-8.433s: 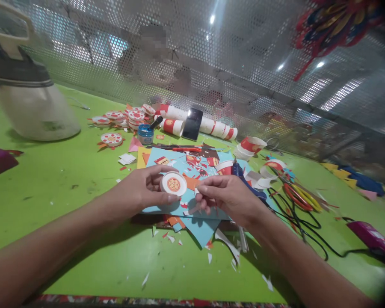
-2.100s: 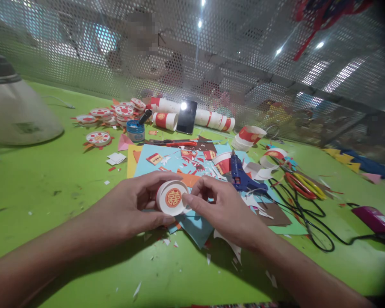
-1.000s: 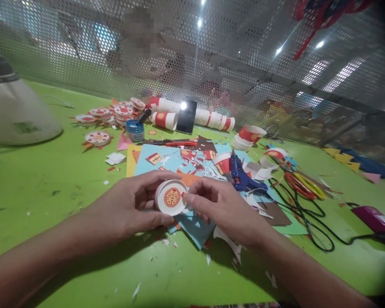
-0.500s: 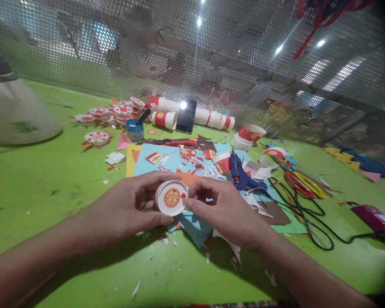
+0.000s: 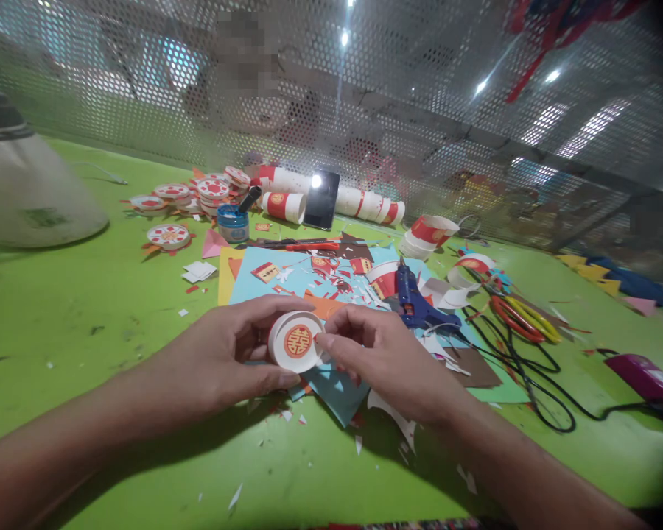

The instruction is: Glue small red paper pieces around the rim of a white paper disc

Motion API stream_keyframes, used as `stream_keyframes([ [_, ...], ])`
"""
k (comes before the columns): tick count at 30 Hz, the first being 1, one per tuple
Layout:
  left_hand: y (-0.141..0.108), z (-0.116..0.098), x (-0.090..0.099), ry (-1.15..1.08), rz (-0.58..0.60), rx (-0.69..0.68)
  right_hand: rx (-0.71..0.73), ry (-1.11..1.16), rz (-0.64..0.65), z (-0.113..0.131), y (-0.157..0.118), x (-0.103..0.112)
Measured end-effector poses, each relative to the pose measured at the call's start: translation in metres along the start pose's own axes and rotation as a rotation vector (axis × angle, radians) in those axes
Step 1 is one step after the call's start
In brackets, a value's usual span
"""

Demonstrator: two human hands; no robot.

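Between my hands is a round white paper disc with an orange-red double-happiness emblem in its centre. My left hand grips its left side, thumb at the lower edge and fingers behind. At the right edge, the thumb and fingertips of my right hand press together on a small red paper piece, mostly covered by the thumb. Under and beyond the disc lie coloured paper sheets with cut scraps on them.
A blue glue gun lies right of the sheets, near scissors and a black cable. Behind are a blue jar, a phone, paper cups and decorated discs. A large translucent container stands left.
My right thumb now covers more of the small red piece at the disc's right edge. The disc has shifted very slightly; my left hand keeps its hold.
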State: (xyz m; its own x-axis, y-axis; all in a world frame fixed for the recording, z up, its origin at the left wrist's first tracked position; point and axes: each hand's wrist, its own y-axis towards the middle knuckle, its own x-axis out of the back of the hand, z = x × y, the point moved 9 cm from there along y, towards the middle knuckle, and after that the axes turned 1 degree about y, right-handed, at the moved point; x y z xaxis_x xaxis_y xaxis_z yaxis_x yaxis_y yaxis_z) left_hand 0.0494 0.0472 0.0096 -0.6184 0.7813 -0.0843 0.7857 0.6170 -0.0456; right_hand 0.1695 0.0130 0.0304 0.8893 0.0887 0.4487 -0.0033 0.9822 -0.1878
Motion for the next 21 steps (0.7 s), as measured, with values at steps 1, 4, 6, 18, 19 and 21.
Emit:
stream_keyframes([
  [1,-0.0003,0.0002,-0.0001,0.003,0.003,0.0,0.002,0.003,-0.001,0.0002,0.0006,-0.0006],
  [4,-0.0001,0.0011,0.0003,0.017,0.007,-0.003,0.004,0.005,-0.013,0.0001,0.0012,-0.0016],
  [6,0.0003,0.0005,0.0002,0.039,0.007,-0.012,0.001,0.009,-0.02,-0.0009,0.0006,-0.002],
  [18,-0.0015,-0.0033,-0.0006,0.101,-0.025,-0.029,-0.023,0.003,-0.033,-0.004,0.0006,-0.0027],
  [19,-0.0014,-0.0033,-0.0002,0.105,-0.026,-0.028,-0.026,-0.008,-0.036,-0.0042,0.0001,-0.0025],
  [21,-0.0012,-0.0036,0.0002,0.105,-0.026,-0.022,-0.03,-0.025,-0.043,-0.0045,-0.001,-0.0018],
])
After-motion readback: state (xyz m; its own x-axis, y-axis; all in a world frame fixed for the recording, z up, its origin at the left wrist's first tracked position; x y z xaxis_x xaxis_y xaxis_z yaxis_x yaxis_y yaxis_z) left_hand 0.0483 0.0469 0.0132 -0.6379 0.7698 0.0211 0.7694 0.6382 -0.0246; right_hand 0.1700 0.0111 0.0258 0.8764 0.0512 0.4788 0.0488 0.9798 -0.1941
